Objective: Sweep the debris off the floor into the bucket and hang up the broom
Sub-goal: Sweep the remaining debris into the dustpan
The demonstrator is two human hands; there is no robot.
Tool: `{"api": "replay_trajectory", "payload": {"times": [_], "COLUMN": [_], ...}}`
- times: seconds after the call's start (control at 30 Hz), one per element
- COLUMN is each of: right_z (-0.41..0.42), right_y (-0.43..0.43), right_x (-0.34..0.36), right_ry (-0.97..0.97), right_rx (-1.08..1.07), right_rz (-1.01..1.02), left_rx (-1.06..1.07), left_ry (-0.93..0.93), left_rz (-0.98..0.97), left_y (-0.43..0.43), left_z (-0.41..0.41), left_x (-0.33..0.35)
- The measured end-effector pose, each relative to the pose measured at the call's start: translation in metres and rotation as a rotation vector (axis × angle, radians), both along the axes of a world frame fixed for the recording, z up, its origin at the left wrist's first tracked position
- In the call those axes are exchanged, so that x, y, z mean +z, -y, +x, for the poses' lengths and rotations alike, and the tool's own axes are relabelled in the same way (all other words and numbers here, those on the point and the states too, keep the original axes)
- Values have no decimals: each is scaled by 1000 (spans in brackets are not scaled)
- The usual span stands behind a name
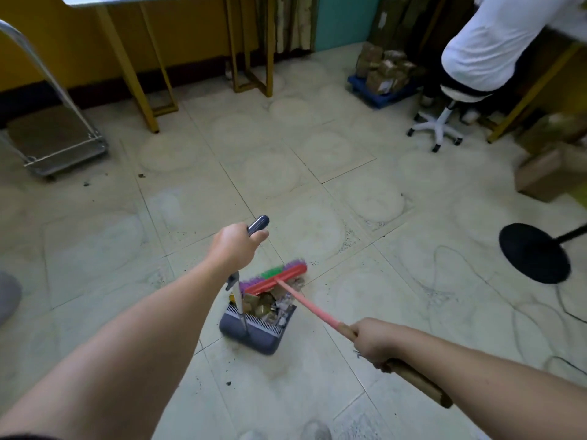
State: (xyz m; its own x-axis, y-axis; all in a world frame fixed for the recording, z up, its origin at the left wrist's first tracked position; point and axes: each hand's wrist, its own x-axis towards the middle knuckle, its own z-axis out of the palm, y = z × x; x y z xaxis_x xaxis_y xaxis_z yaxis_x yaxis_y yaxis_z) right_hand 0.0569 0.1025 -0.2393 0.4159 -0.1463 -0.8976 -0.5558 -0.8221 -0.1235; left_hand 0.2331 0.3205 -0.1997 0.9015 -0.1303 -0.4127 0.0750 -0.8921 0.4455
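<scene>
Left hand (236,246): fingers curled round upright dustpan handle (258,224). Right hand (373,342): clasps broom shaft (313,308). Broom head (276,279): at far mouth of dustpan (254,336), mid-floor (349,192). Debris (266,304): heaped inside dustpan.

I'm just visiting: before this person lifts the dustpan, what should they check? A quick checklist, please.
1. Left hand grips the dustpan handle: ok.
2. Right hand grips the broom handle: ok.
3. Broom head sits at the mouth of the dustpan, holding the debris in: ok.
4. Floor fully swept: not ok, dark specks lie beyond the pan.
5. Bucket within reach: cannot tell, none in view.
</scene>
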Motion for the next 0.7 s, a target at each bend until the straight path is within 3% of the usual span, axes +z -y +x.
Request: {"api": "replay_trajectory", "payload": {"times": [0.27, 0.53, 0.7], "right_z": [0, -9, -45], "right_y": [13, 6, -5], "right_x": [20, -9, -7], "right_ry": [88, -117, -10], "right_rx": [-170, -161, 12], "right_rz": [-73, -114, -37], "left_rx": [-30, -12, -10], "left_ry": [-1, 19, 23], "left_rz": [9, 15, 10], "left_y": [-17, -8, -2], "left_z": [-18, -24, -24], "left_x": [6, 0, -3]}}
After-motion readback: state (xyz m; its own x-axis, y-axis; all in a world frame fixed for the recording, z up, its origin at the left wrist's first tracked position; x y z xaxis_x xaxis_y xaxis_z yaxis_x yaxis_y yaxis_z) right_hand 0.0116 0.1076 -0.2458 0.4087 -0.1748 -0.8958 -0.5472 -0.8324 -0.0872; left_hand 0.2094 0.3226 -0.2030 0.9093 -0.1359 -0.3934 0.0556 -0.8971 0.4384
